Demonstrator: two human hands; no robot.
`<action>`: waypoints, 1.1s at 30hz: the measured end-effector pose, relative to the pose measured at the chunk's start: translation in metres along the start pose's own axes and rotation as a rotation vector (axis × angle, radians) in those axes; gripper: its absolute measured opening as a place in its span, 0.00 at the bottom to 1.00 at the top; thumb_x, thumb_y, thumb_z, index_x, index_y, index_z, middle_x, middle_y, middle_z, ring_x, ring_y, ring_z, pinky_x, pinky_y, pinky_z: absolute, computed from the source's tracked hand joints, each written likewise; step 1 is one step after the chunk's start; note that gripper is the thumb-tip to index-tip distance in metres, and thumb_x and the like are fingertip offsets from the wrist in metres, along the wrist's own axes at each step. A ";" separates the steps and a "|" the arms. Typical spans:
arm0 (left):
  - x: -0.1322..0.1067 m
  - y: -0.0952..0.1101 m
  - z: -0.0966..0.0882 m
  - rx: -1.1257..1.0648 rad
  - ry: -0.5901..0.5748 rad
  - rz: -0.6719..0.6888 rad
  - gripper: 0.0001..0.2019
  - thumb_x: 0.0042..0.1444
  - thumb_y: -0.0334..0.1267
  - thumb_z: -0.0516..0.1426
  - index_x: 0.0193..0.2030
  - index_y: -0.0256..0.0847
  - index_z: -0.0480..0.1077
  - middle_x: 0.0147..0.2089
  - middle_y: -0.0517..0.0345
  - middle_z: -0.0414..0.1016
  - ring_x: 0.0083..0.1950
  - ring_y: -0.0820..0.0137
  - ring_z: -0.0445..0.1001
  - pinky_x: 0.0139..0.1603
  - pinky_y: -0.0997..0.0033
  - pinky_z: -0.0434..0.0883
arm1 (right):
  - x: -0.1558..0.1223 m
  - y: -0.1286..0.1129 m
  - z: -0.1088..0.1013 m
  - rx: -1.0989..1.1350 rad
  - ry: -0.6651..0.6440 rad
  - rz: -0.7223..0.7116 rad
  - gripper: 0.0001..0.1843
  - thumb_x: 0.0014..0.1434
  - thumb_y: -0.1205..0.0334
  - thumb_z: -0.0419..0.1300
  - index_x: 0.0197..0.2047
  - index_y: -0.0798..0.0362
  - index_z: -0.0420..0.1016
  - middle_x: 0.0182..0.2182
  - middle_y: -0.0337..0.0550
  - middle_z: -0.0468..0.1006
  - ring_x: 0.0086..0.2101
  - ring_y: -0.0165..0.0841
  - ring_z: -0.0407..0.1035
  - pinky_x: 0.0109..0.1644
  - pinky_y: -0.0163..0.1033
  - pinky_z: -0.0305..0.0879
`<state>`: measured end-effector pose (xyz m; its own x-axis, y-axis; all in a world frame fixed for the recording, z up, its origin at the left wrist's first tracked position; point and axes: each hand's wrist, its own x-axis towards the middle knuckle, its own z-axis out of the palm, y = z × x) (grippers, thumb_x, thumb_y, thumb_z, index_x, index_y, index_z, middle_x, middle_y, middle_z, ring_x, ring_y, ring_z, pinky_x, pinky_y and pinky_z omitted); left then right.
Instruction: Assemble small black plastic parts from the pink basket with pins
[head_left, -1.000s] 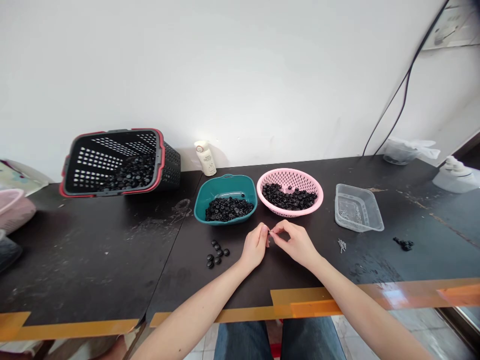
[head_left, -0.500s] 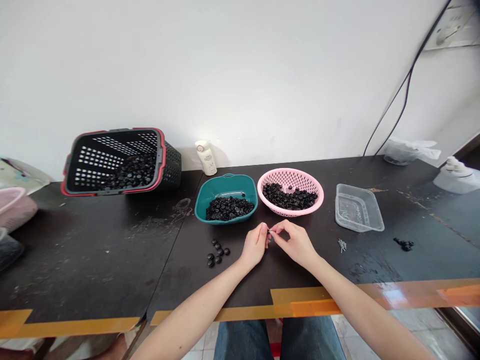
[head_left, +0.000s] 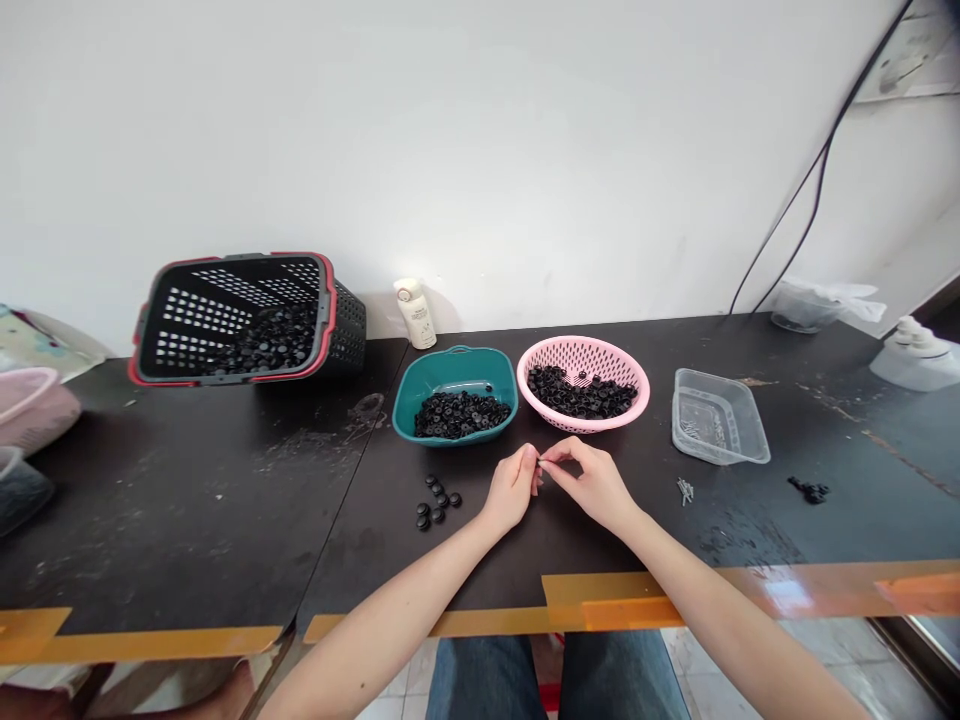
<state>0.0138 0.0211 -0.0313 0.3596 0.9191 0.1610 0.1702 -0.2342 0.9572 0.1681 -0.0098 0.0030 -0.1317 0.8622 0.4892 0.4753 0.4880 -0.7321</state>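
Observation:
My left hand (head_left: 511, 490) and my right hand (head_left: 592, 485) meet fingertip to fingertip above the table, in front of the two coloured tubs. The left fingers are closed round a small black part, mostly hidden by them. Thumb and forefinger of the right hand pinch at the same spot; what they hold is too small to make out. Left of my hands lie several round black knobs (head_left: 439, 500). Behind them stand a teal tub (head_left: 405, 395) of small black pieces and a pink sieve basket (head_left: 643, 395) of black ring-like parts.
On the right are a clear plastic box (head_left: 757, 440), a small pile of metal screws (head_left: 685, 491) and a cluster of black parts (head_left: 809, 490). A black basket (head_left: 349, 325) with a red rim leans at back left, beside a white bottle (head_left: 416, 315). Tape (head_left: 495, 625) covers the front edge.
The camera view has shifted slightly. My hands stay together at the same place, with only slight finger movement.

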 end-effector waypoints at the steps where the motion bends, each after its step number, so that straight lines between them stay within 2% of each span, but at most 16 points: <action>1: 0.000 0.000 0.000 -0.011 -0.006 0.007 0.22 0.64 0.53 0.40 0.29 0.40 0.62 0.20 0.65 0.60 0.23 0.74 0.64 0.32 0.73 0.66 | 0.001 0.000 -0.001 0.008 0.013 0.011 0.03 0.58 0.62 0.59 0.37 0.50 0.71 0.33 0.42 0.78 0.33 0.34 0.73 0.40 0.40 0.71; 4: 0.000 0.002 -0.001 -0.046 -0.021 0.023 0.21 0.65 0.52 0.40 0.30 0.40 0.61 0.20 0.65 0.60 0.24 0.74 0.64 0.33 0.73 0.67 | 0.003 0.001 -0.005 0.028 0.018 0.022 0.06 0.56 0.61 0.61 0.38 0.50 0.74 0.33 0.43 0.78 0.33 0.35 0.73 0.40 0.41 0.71; 11: -0.001 0.003 -0.002 -0.013 -0.016 0.032 0.20 0.65 0.50 0.41 0.30 0.40 0.61 0.22 0.65 0.60 0.25 0.75 0.63 0.33 0.74 0.65 | 0.005 0.001 -0.009 0.046 -0.078 0.016 0.05 0.59 0.64 0.59 0.35 0.50 0.77 0.31 0.41 0.78 0.32 0.33 0.73 0.38 0.39 0.70; 18: 0.000 0.002 -0.002 -0.004 -0.027 0.029 0.19 0.66 0.49 0.41 0.30 0.40 0.61 0.22 0.64 0.61 0.26 0.75 0.63 0.33 0.74 0.64 | 0.004 0.003 -0.007 -0.075 -0.088 -0.104 0.07 0.61 0.65 0.56 0.39 0.49 0.75 0.35 0.43 0.77 0.36 0.34 0.72 0.43 0.41 0.69; 22: 0.000 0.004 -0.002 -0.010 -0.021 0.038 0.19 0.66 0.49 0.42 0.30 0.40 0.61 0.22 0.65 0.61 0.26 0.75 0.64 0.33 0.74 0.64 | 0.004 0.003 -0.008 -0.099 -0.075 -0.121 0.07 0.60 0.66 0.56 0.39 0.49 0.75 0.35 0.43 0.77 0.36 0.34 0.72 0.43 0.41 0.69; 33: 0.000 0.009 -0.001 -0.207 0.035 0.031 0.11 0.58 0.46 0.55 0.39 0.39 0.65 0.34 0.61 0.66 0.32 0.76 0.67 0.33 0.76 0.70 | 0.005 0.007 -0.008 -0.088 -0.026 -0.049 0.07 0.60 0.64 0.57 0.38 0.49 0.76 0.34 0.42 0.78 0.35 0.34 0.72 0.42 0.39 0.68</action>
<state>0.0140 0.0195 -0.0223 0.3294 0.9237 0.1959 -0.0337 -0.1958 0.9801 0.1782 -0.0033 0.0037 -0.1788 0.8415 0.5098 0.5421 0.5167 -0.6627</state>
